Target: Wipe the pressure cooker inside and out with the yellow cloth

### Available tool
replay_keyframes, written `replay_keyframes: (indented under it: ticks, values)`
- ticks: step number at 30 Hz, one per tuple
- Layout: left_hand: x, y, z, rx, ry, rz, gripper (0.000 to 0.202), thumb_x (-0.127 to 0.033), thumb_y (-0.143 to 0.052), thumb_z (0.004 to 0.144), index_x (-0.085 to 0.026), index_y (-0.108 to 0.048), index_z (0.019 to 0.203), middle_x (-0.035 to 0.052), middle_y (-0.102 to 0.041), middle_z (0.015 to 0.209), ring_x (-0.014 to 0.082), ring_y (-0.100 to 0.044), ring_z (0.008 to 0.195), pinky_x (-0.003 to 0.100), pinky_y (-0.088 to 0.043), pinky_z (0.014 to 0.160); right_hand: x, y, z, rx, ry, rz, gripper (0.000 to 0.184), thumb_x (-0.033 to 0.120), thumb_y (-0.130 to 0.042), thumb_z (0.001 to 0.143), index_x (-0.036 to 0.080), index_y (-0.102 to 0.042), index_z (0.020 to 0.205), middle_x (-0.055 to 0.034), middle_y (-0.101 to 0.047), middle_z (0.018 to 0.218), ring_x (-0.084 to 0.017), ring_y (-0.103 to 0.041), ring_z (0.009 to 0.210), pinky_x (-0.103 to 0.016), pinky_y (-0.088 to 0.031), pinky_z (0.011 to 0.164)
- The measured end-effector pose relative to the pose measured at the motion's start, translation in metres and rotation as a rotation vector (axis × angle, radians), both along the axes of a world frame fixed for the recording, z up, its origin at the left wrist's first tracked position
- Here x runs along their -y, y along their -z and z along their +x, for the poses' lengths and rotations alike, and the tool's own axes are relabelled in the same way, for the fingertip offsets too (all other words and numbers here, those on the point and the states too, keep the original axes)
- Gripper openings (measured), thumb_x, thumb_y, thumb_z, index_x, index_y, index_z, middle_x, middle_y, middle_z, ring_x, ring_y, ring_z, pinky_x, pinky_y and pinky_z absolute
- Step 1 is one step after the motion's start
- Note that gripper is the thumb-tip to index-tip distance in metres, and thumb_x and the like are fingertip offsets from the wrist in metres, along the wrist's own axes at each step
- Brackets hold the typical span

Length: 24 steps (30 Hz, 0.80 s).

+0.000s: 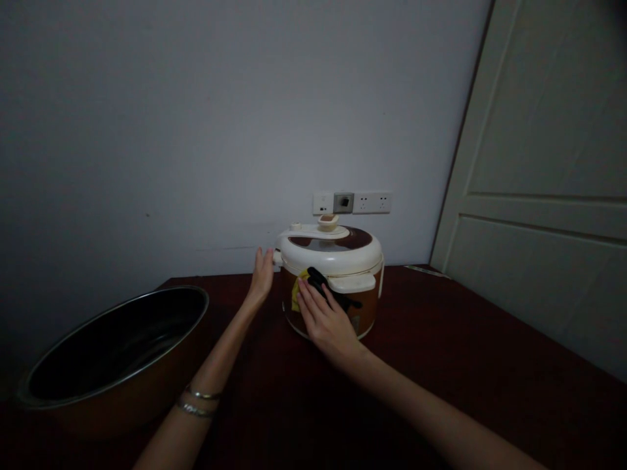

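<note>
A brown and white rice cooker (343, 261) with a white lid stands on the dark red table (441, 365) near the wall. My left hand (262, 271) rests flat against the cooker's left side, fingers stretched upward. My right hand (326, 316) lies on the cooker's front, fingers extended over a yellow cloth (298, 290) and a black piece (321, 282) pressed against the body. Two bangles (198, 400) sit on my left wrist.
A large metal basin (117, 356) stands at the table's left front. Wall sockets (353, 202) with a plug are just above the cooker. A pale door (548, 196) is at the right.
</note>
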<state>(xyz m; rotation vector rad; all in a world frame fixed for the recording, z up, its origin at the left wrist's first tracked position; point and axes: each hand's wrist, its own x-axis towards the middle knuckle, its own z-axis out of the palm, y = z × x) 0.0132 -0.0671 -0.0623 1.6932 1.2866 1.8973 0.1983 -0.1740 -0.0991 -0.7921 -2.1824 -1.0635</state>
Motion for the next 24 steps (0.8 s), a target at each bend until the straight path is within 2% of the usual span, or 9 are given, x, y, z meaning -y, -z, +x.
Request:
replay_keyframes:
  ticks: [4, 7, 13, 18, 24]
  values:
    - [0.022, -0.018, 0.002, -0.040, -0.156, 0.055, 0.065, -0.057, -0.041, 0.087, -0.014, -0.039, 0.137, 0.0174, -0.033, 0.149, 0.0262, -0.029, 0.139, 0.044, -0.018, 0.115, 0.003, -0.012, -0.012, -0.072, 0.045, -0.039, 0.046, 0.005, -0.038, 0.089, -0.004, -0.044, 0.133, -0.0242, -0.033, 0.146, -0.031, -0.032, 0.136, -0.045, -0.038, 0.107]
    - [0.031, -0.024, 0.010, -0.123, -0.156, 0.057, 0.067, -0.055, -0.042, 0.087, -0.012, -0.036, 0.138, 0.0194, -0.031, 0.150, 0.0274, -0.027, 0.140, 0.045, -0.019, 0.115, 0.005, -0.013, -0.023, -0.151, 0.084, -0.056, 0.046, 0.005, -0.039, 0.088, -0.006, -0.044, 0.133, -0.0271, -0.033, 0.145, -0.034, -0.029, 0.137, -0.049, -0.036, 0.107]
    - [0.027, -0.017, 0.016, -0.249, -0.115, -0.077, 0.073, -0.053, -0.038, 0.088, -0.002, -0.029, 0.140, 0.0259, -0.023, 0.151, 0.0286, -0.017, 0.142, 0.044, -0.014, 0.116, 0.009, -0.010, -0.032, -0.192, 0.096, -0.043, 0.044, 0.009, -0.040, 0.090, -0.004, -0.047, 0.131, -0.0289, -0.038, 0.142, -0.037, -0.031, 0.135, -0.057, -0.035, 0.105]
    - [0.023, -0.014, 0.013, -0.222, -0.088, -0.122, 0.066, -0.052, -0.038, 0.088, -0.011, -0.032, 0.139, 0.0198, -0.027, 0.151, 0.0275, -0.021, 0.142, 0.047, -0.014, 0.115, 0.007, -0.018, -0.038, -0.179, 0.091, -0.012, 0.044, 0.009, -0.039, 0.090, -0.004, -0.047, 0.132, -0.0284, -0.036, 0.143, -0.042, -0.031, 0.134, -0.061, -0.033, 0.103]
    - [0.020, -0.016, 0.007, -0.142, -0.086, -0.112, 0.063, -0.053, -0.035, 0.089, -0.011, -0.037, 0.137, 0.0206, -0.030, 0.150, 0.0279, -0.024, 0.141, 0.047, -0.014, 0.115, 0.006, -0.005, -0.033, -0.152, 0.084, -0.023, 0.047, 0.012, -0.037, 0.092, -0.003, -0.042, 0.136, -0.0269, -0.033, 0.145, -0.039, -0.026, 0.137, -0.063, -0.027, 0.106]
